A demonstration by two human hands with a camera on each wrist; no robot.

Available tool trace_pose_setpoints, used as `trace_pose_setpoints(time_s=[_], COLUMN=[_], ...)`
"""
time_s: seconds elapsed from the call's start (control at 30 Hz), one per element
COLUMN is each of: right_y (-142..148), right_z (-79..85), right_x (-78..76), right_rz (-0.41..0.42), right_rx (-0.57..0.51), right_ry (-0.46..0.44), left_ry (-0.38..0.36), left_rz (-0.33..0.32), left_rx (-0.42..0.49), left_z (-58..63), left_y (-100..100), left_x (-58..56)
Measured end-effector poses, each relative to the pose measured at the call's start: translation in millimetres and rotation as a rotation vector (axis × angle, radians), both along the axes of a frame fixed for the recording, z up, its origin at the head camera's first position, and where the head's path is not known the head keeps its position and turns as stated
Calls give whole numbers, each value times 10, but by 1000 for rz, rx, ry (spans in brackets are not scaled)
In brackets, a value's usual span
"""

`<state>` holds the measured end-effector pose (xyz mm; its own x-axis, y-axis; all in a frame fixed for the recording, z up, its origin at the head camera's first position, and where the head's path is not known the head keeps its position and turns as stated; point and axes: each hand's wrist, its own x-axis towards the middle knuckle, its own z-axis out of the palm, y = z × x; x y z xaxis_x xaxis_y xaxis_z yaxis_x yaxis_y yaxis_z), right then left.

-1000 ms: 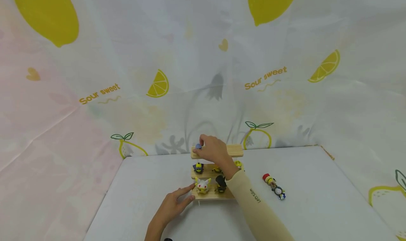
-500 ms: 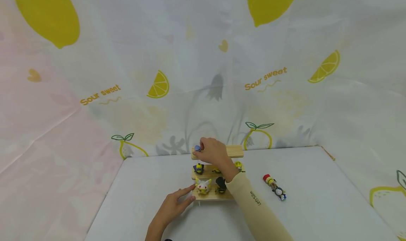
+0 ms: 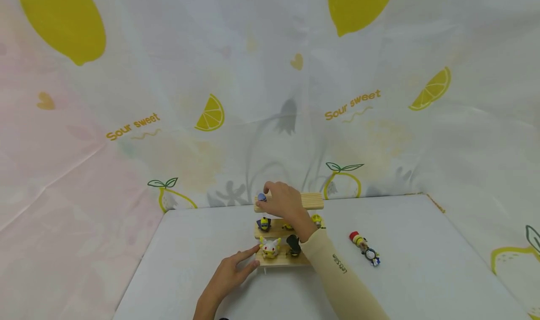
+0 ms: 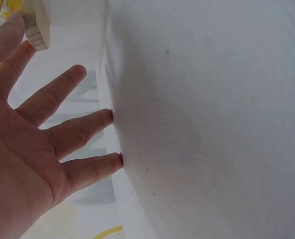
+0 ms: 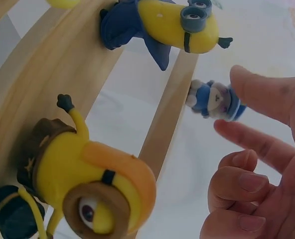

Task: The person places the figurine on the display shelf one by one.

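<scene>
A three-tier wooden shelf (image 3: 313,200) stands on the white table. At the left of its top tier, my right hand (image 3: 284,200) pinches a small blue-hatted figurine (image 5: 210,99) between thumb and index finger, its base at the board. The other fingers of that hand are curled. My left hand (image 3: 229,273) has its fingers spread, thumb and index finger touching the lowest tier's left end (image 4: 37,30). Beside them sits a white-and-yellow figurine (image 3: 270,248). A black-hatted figurine (image 3: 293,246) shares that tier. On the middle tier are a caped minion figurine (image 3: 264,224) and others, partly hidden by my right arm.
Right of the shelf, a red-capped figurine (image 3: 358,238) and a dark-and-white figurine (image 3: 371,255) lie on the table (image 3: 413,264). A lemon-print cloth (image 3: 270,76) hangs behind. A small dark object shows at the bottom edge.
My right hand and the blue-hatted figurine have shifted very slightly left and down on the top tier. The left hand has stayed at the lowest tier.
</scene>
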<state>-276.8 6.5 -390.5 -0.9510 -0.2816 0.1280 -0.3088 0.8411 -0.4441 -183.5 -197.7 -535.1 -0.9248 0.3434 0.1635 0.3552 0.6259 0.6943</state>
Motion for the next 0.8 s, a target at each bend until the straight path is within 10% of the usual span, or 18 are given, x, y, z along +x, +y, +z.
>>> trace_pose_setpoints(time_s=[0.8], right_y=[143], right_z=[4], right_x=[33], right_rz=[16], right_rx=[-70], right_ry=[-22], left_ry=[45], left_rz=[5], left_rx=[-5], left_z=[-24], left_y=[3], left_x=[-6])
